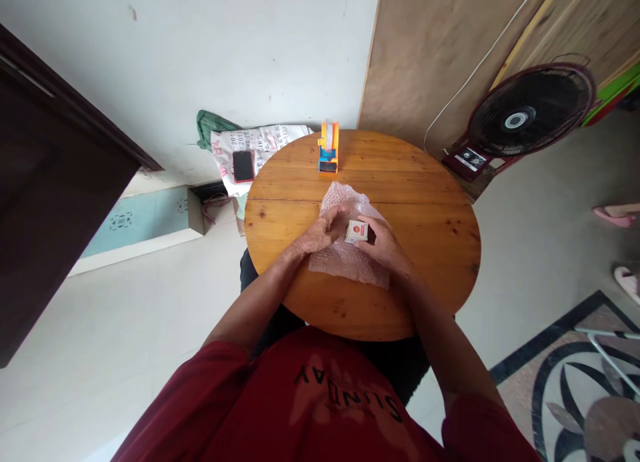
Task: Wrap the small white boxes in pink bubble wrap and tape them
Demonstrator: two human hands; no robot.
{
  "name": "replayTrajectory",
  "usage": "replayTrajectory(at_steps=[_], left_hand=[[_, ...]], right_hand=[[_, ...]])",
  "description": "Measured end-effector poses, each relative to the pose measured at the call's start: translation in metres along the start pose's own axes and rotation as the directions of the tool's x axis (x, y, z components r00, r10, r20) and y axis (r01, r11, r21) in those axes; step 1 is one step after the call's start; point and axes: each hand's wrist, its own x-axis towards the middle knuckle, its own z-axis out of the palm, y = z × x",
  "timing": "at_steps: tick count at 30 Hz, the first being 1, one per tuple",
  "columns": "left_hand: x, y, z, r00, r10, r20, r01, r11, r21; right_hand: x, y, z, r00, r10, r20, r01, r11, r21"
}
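A small white box with red print [357, 231] is held over a sheet of bubble wrap [345, 262] on the round wooden table. My right hand [383, 244] grips the box from its right side, thumb at the lower edge and fingers at the upper. On the left part of the bubble wrap rests my left hand [323, 233], fingers stretched out and curved, holding nothing that I can see. The wrap lies spread beneath both hands, its far end reaching toward the middle of the table.
An orange and blue tape dispenser [329, 149] stands at the far side of the table [430, 182]. Beyond the left edge, a phone [243, 166] lies on a printed white sack [270, 141]. A large fan [520, 119] stands to the right. At far right, another person's foot [620, 215] shows.
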Motion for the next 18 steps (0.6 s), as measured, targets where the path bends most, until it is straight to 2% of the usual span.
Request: replayTrajectory(at_steps=[5,12,18], left_hand=[[0.0001,0.003,0.0023,1.0,-0.005,0.015,0.005,1.0,0.031],[0.001,0.0016,0.0048,0.999,0.04,0.03,-0.041,0.999,0.022],[0.0009,-0.0006,0.0064,0.999,0.02,0.035,-0.021,0.999,0.029]], right_hand=[[-0.0009,0.0,-0.0004,0.998,0.048,0.028,-0.049,0.998,0.031],[-0.0002,0.0019,0.0023,1.0,-0.001,-0.018,0.002,0.999,0.052],[-0.002,0.0002,0.0028,0.999,0.049,0.01,-0.05,0.997,0.06]])
